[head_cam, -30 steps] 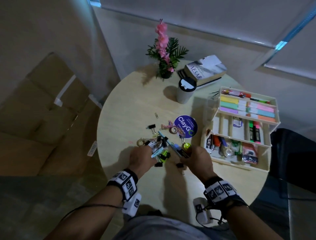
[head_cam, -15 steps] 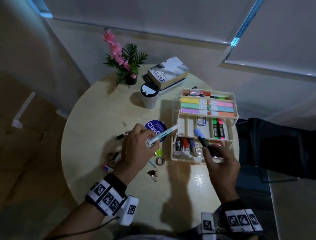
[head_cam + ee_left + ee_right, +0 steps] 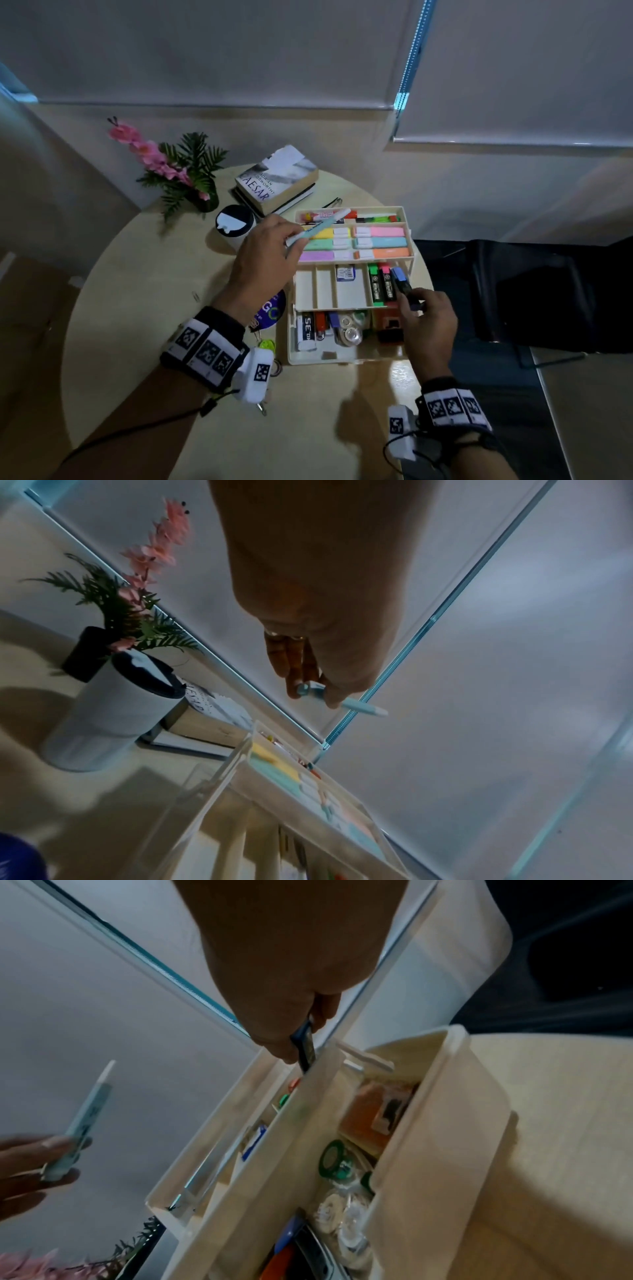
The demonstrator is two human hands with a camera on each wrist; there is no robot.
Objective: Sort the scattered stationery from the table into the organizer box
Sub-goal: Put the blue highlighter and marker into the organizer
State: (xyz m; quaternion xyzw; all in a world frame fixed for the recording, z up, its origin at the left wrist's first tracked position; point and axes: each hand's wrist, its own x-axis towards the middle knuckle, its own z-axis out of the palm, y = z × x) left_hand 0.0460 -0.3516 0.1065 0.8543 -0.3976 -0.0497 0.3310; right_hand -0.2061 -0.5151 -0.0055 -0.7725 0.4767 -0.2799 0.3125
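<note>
The cream tiered organizer box (image 3: pixel 409 236) stands open on the round table (image 3: pixel 137 308), its trays stepped back. My left hand (image 3: pixel 270 253) holds a light teal pen (image 3: pixel 318 228) slanted above the top tray's left end; the same teal pen (image 3: pixel 359 708) is pinched at my fingertips in the left wrist view and shows again (image 3: pixel 89 1118) at the left of the right wrist view. My right hand (image 3: pixel 424 315) pinches a blue-capped black marker (image 3: pixel 402 284) over the right compartment of the middle tray, beside a green and a pink marker. That marker (image 3: pixel 304 1045) pokes down at the tray wall.
At the back stand a pink flower plant (image 3: pixel 178 171), a stack of books (image 3: pixel 277 178) and a lidded white cup (image 3: pixel 234 222). Small stationery lies left of the box under my left wrist, with a blue round sticker (image 3: pixel 274 306) and a paper clip (image 3: pixel 196 296). A dark chair (image 3: pixel 548 291) is at the right.
Both hands left the pile on the table and moved to the box. The left carried the teal pen up to the top tray; the right brought the blue marker to the middle tray.
</note>
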